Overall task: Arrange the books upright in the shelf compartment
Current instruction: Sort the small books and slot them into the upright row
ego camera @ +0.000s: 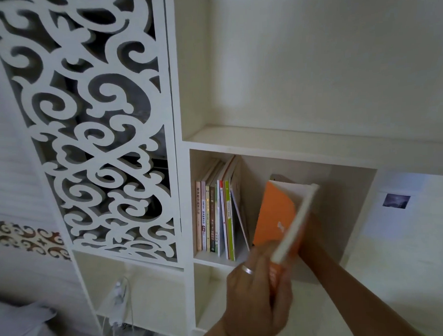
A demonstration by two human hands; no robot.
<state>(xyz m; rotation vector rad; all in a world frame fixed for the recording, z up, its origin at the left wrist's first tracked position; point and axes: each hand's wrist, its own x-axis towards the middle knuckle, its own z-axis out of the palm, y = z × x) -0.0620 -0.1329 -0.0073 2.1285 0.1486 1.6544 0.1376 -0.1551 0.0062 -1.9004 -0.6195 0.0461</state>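
Several thin books (pixel 217 218) stand upright at the left end of the white shelf compartment (pixel 355 213); the rightmost one leans against the row. My left hand (pixel 254 287), with a ring on it, grips the lower end of an orange book (pixel 275 216). The book is tilted, with its white page edge towards me, and its upper end is inside the compartment to the right of the row. My right forearm (pixel 344 276) reaches into the compartment from the lower right. My right hand is hidden behind the orange book.
A white carved lattice panel (pixel 95 122) stands left of the shelves. Another open shelf (pixel 289 137) lies above the compartment. White cables and a plug (pixel 119 294) hang in the lower left compartment. A small picture (pixel 396 200) is stuck on the wall at right.
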